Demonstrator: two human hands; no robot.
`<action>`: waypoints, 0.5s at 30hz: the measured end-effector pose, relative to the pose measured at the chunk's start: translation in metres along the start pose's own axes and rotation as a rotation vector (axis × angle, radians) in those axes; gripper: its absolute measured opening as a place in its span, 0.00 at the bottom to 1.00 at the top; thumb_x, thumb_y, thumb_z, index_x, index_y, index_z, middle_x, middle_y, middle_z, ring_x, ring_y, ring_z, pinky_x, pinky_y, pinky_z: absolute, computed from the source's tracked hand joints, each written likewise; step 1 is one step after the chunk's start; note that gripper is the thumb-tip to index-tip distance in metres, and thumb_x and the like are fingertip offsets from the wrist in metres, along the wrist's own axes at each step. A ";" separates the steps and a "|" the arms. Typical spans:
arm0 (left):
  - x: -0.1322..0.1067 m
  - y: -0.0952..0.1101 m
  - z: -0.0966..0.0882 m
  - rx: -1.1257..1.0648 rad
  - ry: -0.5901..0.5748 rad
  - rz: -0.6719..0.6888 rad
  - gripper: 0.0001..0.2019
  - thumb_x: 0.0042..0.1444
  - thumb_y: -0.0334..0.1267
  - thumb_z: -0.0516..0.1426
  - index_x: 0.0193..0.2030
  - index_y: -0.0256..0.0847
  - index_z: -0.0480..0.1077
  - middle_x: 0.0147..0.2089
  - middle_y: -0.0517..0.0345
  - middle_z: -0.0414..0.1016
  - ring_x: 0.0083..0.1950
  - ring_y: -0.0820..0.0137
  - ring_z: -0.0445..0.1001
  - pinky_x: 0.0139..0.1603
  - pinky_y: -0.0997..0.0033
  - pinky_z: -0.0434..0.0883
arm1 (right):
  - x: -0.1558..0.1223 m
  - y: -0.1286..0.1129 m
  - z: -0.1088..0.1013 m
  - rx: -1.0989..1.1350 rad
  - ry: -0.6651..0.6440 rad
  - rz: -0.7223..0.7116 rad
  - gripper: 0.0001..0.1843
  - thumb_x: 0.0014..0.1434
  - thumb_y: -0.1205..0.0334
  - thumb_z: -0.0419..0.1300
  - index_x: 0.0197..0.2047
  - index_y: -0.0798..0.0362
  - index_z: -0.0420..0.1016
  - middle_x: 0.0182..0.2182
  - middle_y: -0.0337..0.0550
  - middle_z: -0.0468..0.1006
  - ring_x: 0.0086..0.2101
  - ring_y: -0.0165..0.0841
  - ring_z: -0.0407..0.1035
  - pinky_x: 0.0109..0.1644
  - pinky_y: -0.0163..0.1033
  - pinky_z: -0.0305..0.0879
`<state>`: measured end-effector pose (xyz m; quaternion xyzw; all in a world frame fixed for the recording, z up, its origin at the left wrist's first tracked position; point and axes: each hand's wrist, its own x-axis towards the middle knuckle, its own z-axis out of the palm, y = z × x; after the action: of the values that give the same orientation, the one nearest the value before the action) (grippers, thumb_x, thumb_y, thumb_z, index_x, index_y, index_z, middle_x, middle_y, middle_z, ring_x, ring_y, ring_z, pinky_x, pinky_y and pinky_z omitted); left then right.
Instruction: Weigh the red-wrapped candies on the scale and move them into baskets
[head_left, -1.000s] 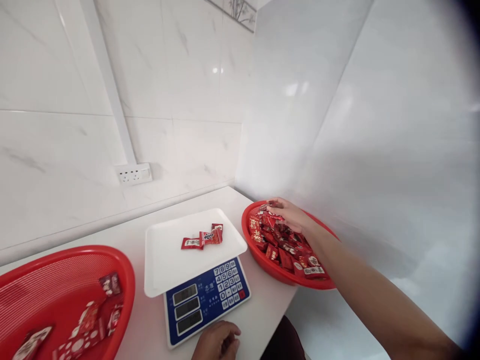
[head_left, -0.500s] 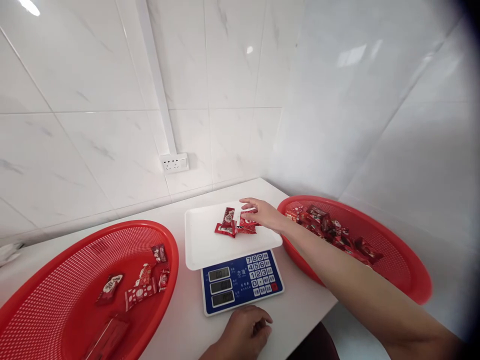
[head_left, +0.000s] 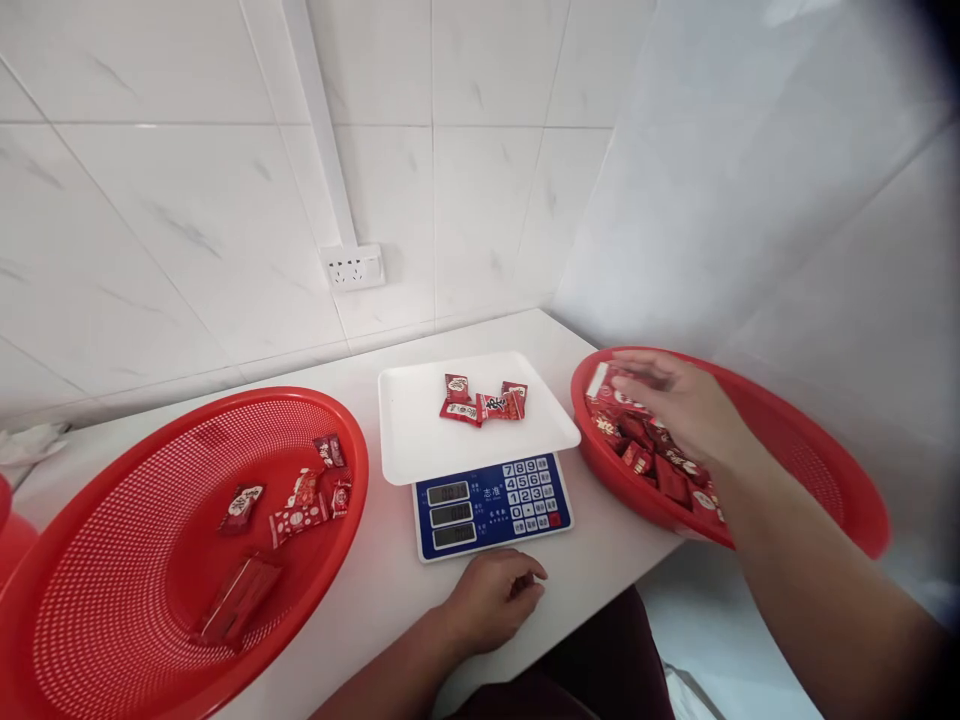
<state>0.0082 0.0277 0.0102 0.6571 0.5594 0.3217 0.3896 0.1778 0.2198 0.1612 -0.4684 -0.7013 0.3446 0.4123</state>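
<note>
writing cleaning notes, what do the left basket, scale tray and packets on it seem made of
Left basket: probably plastic, slightly glossy, with regular perforations. Scale tray: likely smooth white plastic, given its even colour. Packets: perhaps satiny plastic film, given printing and flat ends.

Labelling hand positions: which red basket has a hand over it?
The right basket, beside the scale: the right hand is over its red packets. The large left basket also has packets, but no hand over it.
</note>
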 end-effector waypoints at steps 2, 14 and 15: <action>0.000 0.000 0.000 0.003 0.005 0.000 0.12 0.54 0.36 0.52 0.43 0.40 0.73 0.35 0.55 0.75 0.33 0.72 0.71 0.34 0.76 0.67 | -0.001 0.009 -0.015 -0.115 0.081 0.016 0.14 0.48 0.57 0.63 0.41 0.47 0.74 0.44 0.45 0.77 0.47 0.47 0.69 0.54 0.56 0.62; 0.002 -0.001 0.001 -0.017 -0.016 -0.010 0.10 0.56 0.35 0.51 0.41 0.41 0.72 0.36 0.57 0.74 0.35 0.71 0.71 0.35 0.75 0.66 | 0.004 0.041 -0.033 -0.306 0.184 -0.018 0.15 0.54 0.58 0.56 0.44 0.52 0.74 0.45 0.45 0.77 0.46 0.39 0.69 0.53 0.46 0.62; 0.002 -0.001 0.002 -0.019 -0.015 -0.007 0.10 0.56 0.35 0.51 0.41 0.41 0.72 0.36 0.57 0.74 0.35 0.71 0.72 0.35 0.75 0.66 | 0.002 0.035 -0.026 -0.259 0.141 -0.024 0.15 0.55 0.57 0.55 0.44 0.51 0.73 0.45 0.44 0.76 0.46 0.38 0.69 0.53 0.46 0.62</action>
<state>0.0097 0.0292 0.0086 0.6539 0.5553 0.3207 0.4014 0.2134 0.2356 0.1420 -0.5321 -0.7149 0.2125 0.4009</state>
